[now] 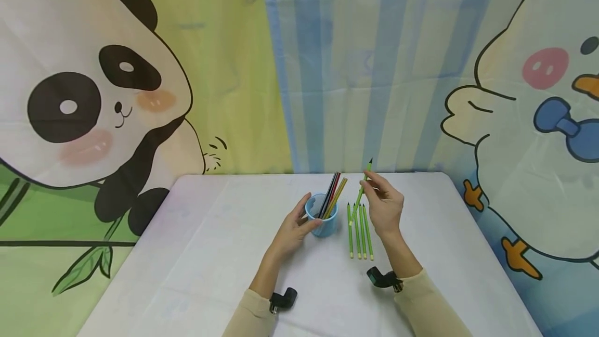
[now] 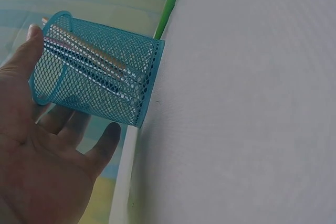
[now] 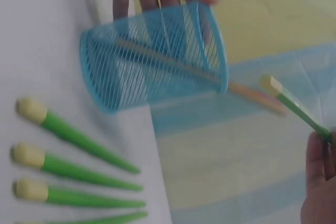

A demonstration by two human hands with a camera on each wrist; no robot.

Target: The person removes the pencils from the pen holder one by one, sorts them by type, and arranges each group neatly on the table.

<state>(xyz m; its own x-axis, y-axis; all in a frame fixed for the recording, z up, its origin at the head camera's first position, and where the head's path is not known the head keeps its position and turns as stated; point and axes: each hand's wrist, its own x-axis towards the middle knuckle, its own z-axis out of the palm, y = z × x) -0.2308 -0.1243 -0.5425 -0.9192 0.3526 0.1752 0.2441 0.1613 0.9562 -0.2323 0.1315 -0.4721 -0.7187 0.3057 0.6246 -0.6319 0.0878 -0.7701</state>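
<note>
A light blue mesh pencil cup [image 1: 327, 229] stands upright on the table, with several pencils [image 1: 331, 195] in dark, red and yellowish colours leaning in it. My left hand [image 1: 291, 232] holds the cup from its left side, thumb near the rim and fingers around the far side, as the left wrist view of the cup [image 2: 100, 72] shows. To the right of the cup, my right hand [image 1: 386, 207] pinches a green pencil [image 1: 358, 199] above the table, its dark tip upward and its pale end down. Several green pencils [image 1: 351, 241] lie side by side below it.
A white-covered table [image 1: 220, 269] spreads under everything. Behind it hang printed cloths, a panda [image 1: 61, 56] at left and a white bird [image 1: 524, 181] at right. Each wrist carries a small black camera [image 1: 283, 299].
</note>
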